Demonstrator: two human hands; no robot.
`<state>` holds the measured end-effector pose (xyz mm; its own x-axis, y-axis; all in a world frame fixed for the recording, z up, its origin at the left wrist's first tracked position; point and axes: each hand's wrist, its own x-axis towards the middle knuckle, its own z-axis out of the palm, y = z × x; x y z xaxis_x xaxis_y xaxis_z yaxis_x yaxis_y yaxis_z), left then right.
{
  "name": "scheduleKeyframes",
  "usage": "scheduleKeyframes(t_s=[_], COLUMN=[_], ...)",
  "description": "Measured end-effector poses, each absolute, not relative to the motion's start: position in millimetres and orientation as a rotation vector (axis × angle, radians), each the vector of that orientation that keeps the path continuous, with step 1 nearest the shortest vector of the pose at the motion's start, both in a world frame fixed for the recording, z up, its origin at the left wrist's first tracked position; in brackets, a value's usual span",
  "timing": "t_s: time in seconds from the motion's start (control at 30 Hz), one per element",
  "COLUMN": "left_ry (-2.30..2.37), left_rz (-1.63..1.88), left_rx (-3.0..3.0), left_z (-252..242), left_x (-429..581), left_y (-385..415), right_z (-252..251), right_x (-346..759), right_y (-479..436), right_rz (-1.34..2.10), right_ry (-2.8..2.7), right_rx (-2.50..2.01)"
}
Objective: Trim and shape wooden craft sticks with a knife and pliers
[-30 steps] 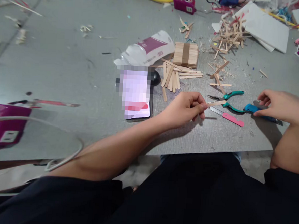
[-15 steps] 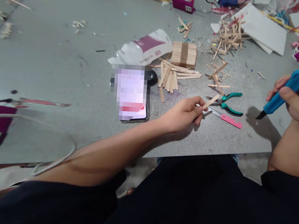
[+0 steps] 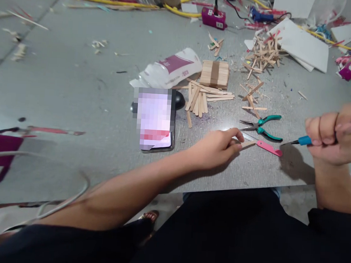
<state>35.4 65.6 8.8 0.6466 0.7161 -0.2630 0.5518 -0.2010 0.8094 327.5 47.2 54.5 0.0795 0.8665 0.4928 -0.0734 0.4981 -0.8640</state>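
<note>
Head view shows a short wooden stick lying low on the grey table near its front edge. The left hand pinches one end, fingers closed on it. A pink-handled blade lies just beside the stick's free end, with green pliers beyond. The right hand is fisted around a blue knife, tip pointing left. Loose sticks and a phone lie farther back.

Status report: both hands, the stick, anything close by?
Left hand holds wooden stick, low. Right hand grips blue knife, blade toward stick. Pliers, pink-handled blade alongside.
</note>
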Motion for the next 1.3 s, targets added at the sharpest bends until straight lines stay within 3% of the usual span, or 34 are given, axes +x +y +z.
scheduleKeyframes(t_s=[0.33,0.53,0.8,0.97,1.3], left_ry=[0.871,0.549,0.515,0.480,0.552], left_rz=[0.043,0.250,0.362,0.383,0.398], left_rx=[2.413,2.484,2.660,2.661,2.717], left_z=[-4.8,-16.3,-33.9,-33.5,-36.5], left_x=[35.0,27.8,25.1,24.9,29.8], left_y=[55.7,75.1,85.6,82.9,73.8], right_z=[51.4,50.3,64.6,64.9,43.4], right_x=[307.1,288.5,300.9,291.5,274.5], right_y=[33.7,39.9,26.6,18.8,12.8], right_rz=[0.878,0.833,1.378,1.443,1.416], right_ry=[-1.405,-1.367,-1.376,-1.388,-1.439], right_rx=[-0.614,-0.678,-0.574,-0.689,-0.512])
